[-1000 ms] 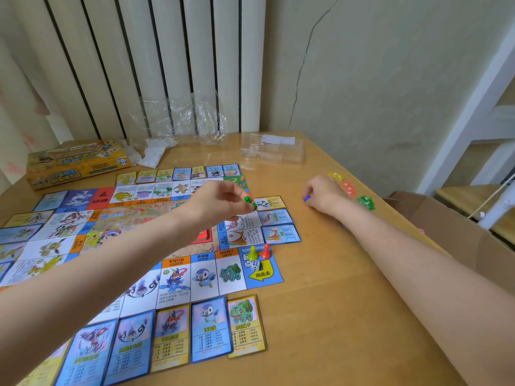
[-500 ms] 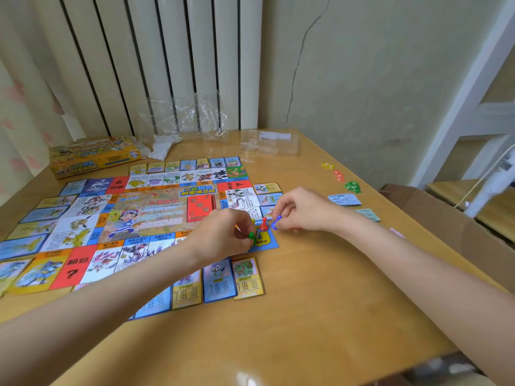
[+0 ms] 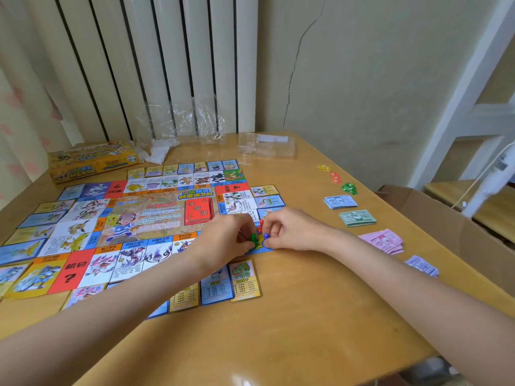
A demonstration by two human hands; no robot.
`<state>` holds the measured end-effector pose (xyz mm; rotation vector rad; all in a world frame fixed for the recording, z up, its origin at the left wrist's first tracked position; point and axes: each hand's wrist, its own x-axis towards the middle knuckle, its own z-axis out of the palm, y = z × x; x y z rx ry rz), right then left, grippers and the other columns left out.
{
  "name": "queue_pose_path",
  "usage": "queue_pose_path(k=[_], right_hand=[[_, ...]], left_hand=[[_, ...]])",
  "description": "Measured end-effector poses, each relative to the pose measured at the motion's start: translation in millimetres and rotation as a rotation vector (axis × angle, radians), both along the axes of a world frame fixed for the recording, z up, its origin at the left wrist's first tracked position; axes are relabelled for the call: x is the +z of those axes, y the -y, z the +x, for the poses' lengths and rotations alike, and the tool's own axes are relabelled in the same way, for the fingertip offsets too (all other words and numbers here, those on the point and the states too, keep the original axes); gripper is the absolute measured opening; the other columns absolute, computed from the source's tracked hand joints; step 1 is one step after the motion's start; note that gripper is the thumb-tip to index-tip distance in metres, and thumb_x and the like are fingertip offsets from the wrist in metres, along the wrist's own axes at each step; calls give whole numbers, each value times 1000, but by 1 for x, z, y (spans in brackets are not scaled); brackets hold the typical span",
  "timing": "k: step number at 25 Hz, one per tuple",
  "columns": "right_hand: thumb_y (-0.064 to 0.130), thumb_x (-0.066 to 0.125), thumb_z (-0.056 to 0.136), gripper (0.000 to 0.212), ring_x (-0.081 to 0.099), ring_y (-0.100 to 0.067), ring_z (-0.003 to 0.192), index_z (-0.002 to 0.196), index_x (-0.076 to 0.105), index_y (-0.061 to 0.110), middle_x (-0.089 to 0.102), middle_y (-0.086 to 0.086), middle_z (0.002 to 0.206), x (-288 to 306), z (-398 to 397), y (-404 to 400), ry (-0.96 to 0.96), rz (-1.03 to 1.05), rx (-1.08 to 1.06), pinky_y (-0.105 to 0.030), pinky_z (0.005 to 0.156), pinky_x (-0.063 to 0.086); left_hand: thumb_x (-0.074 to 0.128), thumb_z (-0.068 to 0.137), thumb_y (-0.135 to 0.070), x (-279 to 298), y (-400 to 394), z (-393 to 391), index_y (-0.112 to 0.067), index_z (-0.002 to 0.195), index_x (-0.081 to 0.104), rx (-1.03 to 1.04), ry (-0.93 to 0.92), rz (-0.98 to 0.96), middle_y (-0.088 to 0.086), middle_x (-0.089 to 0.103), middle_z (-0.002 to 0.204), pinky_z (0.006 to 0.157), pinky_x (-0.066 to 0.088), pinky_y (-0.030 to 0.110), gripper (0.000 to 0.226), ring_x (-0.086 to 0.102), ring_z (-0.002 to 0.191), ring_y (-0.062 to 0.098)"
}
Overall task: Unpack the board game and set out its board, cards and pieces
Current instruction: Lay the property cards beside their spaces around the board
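Where walls meet, wooden table [image 3: 306, 316] bears board [image 3: 156, 218].

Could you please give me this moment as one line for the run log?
stage: placing pawns on board corner | left hand: pinches green pawn | right hand: pinches blue pawn | red pawn: standing between

I'm seeing through a single head-worn wide-angle camera, looking forward and down across the wooden table [image 3: 320, 316] toward the corner where the radiator [image 3: 156, 65] meets the cracked wall [image 3: 362, 79]. It is sitting close: both forearms are running in from the bottom edge, and straight lines are bowing near the borders.
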<state>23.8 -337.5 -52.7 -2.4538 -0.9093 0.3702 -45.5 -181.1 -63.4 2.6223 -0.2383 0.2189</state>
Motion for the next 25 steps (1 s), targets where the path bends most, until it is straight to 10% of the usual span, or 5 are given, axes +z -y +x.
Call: queue_pose_path(k=[12,18,25], right_hand=[[1,49,88,26,57,-21,105,102,70,7,66,-8,101,46,75,61,305,-133,-322,-17,79,34],[4,57,85,32,55,-19,102,115,63,10,63,-10,116,25,107,107,227,-311,-352,-16,75,34],[8,64,84,36,54,-21,110,119,58,11,60,-7,120,23,122,109,164,-372,-259,-19,77,36]], left_hand=[[56,85,-5,56,33,45,-12,86,66,-29,88,-102,2,68,79,68,45,15,12,65,76,15],[56,88,-16,43,122,138,-6,110,64,-55,-103,49,11,64,117,88,42,27,25,57,111,26],[62,85,-17,27,159,172,-6,118,58,-93,-269,335,11,62,118,83,45,29,35,59,108,26]])
